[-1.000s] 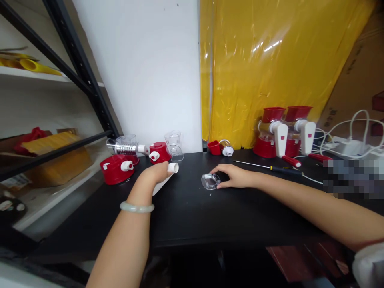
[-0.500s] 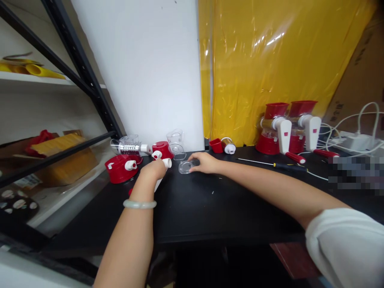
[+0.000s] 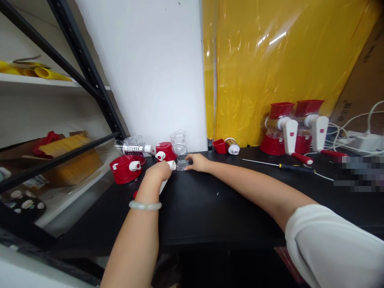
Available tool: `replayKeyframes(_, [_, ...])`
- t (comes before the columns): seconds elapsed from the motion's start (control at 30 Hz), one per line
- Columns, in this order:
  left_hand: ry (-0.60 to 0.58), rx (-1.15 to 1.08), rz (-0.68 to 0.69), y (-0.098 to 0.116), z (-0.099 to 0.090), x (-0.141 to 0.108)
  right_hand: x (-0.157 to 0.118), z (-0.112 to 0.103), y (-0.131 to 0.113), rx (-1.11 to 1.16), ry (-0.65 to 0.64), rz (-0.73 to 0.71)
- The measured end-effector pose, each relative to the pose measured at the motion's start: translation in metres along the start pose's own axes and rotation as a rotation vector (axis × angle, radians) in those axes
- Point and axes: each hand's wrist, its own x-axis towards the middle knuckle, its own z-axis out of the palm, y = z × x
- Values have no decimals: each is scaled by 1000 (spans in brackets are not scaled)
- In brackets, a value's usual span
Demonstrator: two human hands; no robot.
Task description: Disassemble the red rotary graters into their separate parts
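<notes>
My left hand (image 3: pixel 159 172) is wrapped round a white crank handle (image 3: pixel 172 165). Its tube-shaped end points right, and the red grip (image 3: pixel 135 194) shows below my wrist. With thumb and fingers, my right hand (image 3: pixel 198 163) pinches a round clear plastic part (image 3: pixel 181 165) at its right edge. That part sits right by the tube end; whether they touch I cannot tell. Behind them stand a clear hopper (image 3: pixel 179 140) and a red base (image 3: pixel 166 151). Left of my left hand are another red base (image 3: pixel 125 171) and a clear grater body with a metal drum (image 3: pixel 133 149).
A red pusher (image 3: pixel 219 146) and a grater drum (image 3: pixel 232 146) lie at the back. Two rotary graters (image 3: pixel 275 130) with crank handles stand on the right, before white cables. A screwdriver (image 3: pixel 295 168) lies in front of them. A shelf frame (image 3: pixel 90 76) rises at the left.
My right hand has moved the clear part left, closing most of the gap to the handle's tube end. My left hand still grips the handle. The whole view has shifted slightly.
</notes>
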Motion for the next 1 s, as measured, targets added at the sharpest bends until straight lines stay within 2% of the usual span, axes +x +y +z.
replayKeyframes(0.1, [-56,6,13,3,-6,-5,-12,-20,-4,-33,-14,-35])
replayKeyframes(0.17, [-57,8,14,5,-12,-9,-28,-44,-3,-60,-14,-59])
replayKeyframes(0.3, [41,-69,39,11,-24,-22,-91,-109,25,-197,-35,-91])
replayKeyframes(0.4, [95,-380,248,22,-27,-33,-157,-151,63,-402,-40,50])
replayKeyframes(0.47, [81,-558,409,33,-26,-40,-200,-167,85,-570,-33,264])
replayKeyframes(0.53, [32,-670,512,45,-24,-46,-234,-172,99,-750,-91,457])
replayKeyframes(0.6, [-44,-776,560,55,-21,-51,-258,-171,104,-860,-138,523])
replayKeyframes(0.73, [-127,-931,586,65,-18,-54,-274,-165,102,-995,-109,477])
replayKeyframes(0.87, [-164,-968,587,65,-17,-54,-271,-164,103,-1111,-13,406])
replayKeyframes(1.0, [-190,-936,582,65,-16,-54,-265,-166,98,-1107,28,328])
